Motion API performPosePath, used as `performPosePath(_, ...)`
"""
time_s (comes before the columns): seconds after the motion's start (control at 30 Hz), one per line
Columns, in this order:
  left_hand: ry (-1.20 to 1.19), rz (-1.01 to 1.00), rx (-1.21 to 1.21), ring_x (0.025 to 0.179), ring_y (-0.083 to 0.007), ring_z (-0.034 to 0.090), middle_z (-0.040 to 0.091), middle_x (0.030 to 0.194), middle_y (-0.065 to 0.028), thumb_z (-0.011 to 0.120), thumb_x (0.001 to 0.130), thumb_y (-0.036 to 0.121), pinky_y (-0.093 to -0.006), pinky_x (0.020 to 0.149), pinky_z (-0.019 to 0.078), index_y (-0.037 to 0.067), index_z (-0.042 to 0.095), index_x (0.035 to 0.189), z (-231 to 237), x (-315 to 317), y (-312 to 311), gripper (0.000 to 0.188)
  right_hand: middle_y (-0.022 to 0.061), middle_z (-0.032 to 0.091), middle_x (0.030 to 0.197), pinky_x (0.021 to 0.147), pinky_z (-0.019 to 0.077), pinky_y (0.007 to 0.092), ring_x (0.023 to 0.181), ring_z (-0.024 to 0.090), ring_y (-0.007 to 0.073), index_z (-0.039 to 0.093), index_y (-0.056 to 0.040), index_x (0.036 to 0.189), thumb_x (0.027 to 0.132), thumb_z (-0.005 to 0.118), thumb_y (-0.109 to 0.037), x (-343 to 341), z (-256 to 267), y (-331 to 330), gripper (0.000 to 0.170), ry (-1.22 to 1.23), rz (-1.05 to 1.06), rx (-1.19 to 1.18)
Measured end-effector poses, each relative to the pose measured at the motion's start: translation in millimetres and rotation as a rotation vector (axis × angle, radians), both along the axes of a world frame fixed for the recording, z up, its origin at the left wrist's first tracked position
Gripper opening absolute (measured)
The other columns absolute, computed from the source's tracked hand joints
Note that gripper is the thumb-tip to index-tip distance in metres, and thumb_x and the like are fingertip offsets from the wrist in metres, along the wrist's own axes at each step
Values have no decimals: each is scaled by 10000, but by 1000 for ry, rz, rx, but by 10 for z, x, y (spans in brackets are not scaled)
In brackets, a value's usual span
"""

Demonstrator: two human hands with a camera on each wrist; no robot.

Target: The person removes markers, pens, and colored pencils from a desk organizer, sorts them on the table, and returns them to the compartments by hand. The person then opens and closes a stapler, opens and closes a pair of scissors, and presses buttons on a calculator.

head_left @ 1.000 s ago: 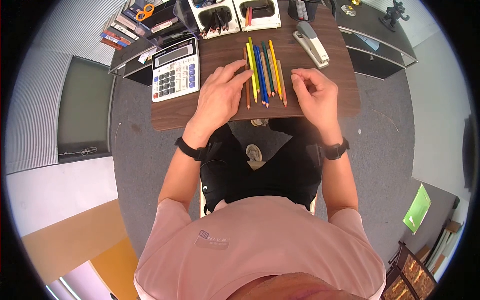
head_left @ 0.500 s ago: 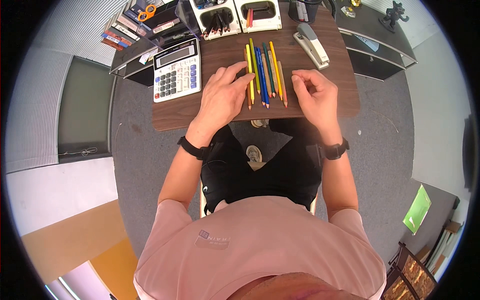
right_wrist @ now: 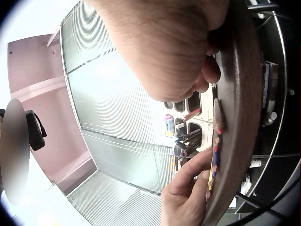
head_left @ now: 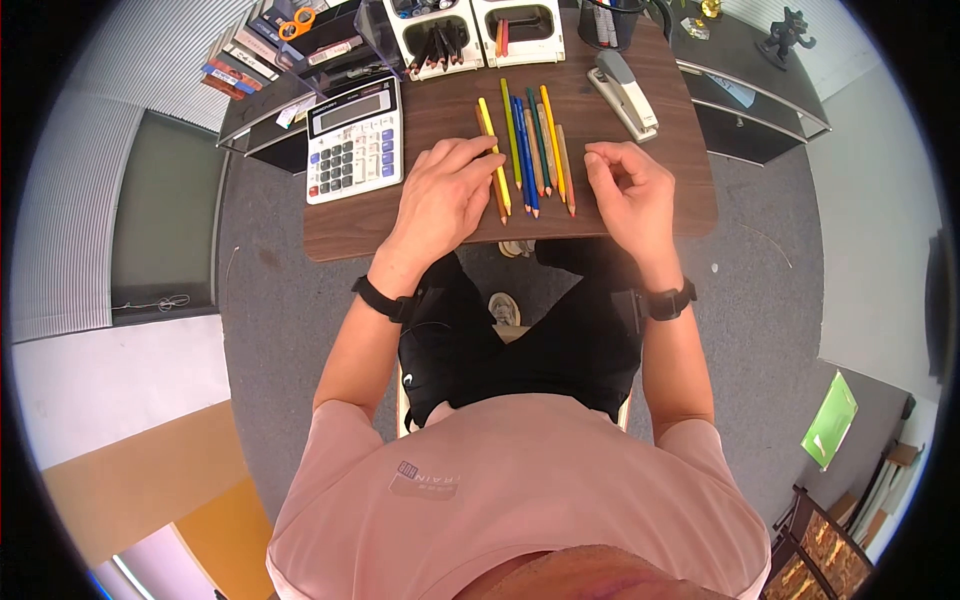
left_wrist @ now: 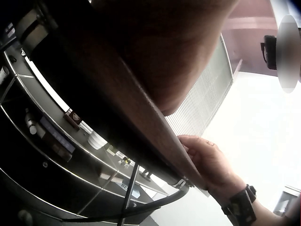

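In the head view the left hand (head_left: 435, 195) lies over the desk, its fingertips touching a light yellow pencil (head_left: 505, 190) and a brown pencil (head_left: 499, 206). These two lie slanted, side by side, with a gap at their upper ends from an olive pencil (head_left: 510, 120). Beyond it are several more, including a blue pencil (head_left: 532, 185) and a golden yellow pencil (head_left: 549, 120). The right hand (head_left: 638, 195) rests near the desk edge, right of the row, loosely curled and holding nothing. Up close, the right wrist view shows the left hand (right_wrist: 183, 200) by the pencils.
A calculator (head_left: 350, 150) lies left of the left hand. At the upper right is a stapler (head_left: 625, 98). White organisers (head_left: 480, 55) with dark and red pencils stand at the back, beside a black mesh cup (head_left: 608, 28).
The left hand's fingertips have shifted slightly left. The light yellow and brown pencils moved left, away from the olive one, and now slant. The right hand has stayed in place.
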State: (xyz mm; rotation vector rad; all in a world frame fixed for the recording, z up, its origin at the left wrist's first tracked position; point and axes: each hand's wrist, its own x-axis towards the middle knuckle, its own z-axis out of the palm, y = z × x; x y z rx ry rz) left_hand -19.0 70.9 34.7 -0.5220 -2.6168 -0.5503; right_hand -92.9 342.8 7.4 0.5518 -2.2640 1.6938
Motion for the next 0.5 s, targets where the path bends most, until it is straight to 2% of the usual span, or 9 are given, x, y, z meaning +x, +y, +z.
performPosePath(0.2,-15,0,92,1336,-398,705,758,1449,-163,736,1006,-6,-493,1129,574,-3,811,1298,-27,165,-26,301,74,811,902,700,574,303,732,716,120,859,-10,1123,1043,832,-108,4,11,-3,129,-1,-2,12)
performPosePath(0.5,-25,-19,183,1318,-397,728,778,1434,-156,721,1012,-13,-488,1127,582,10,818,1286,-115,366,-90,292,64,808,901,704,570,298,735,710,108,857,-19,1115,1049,834,-114,19,27,-17,118,-8,-12,18)
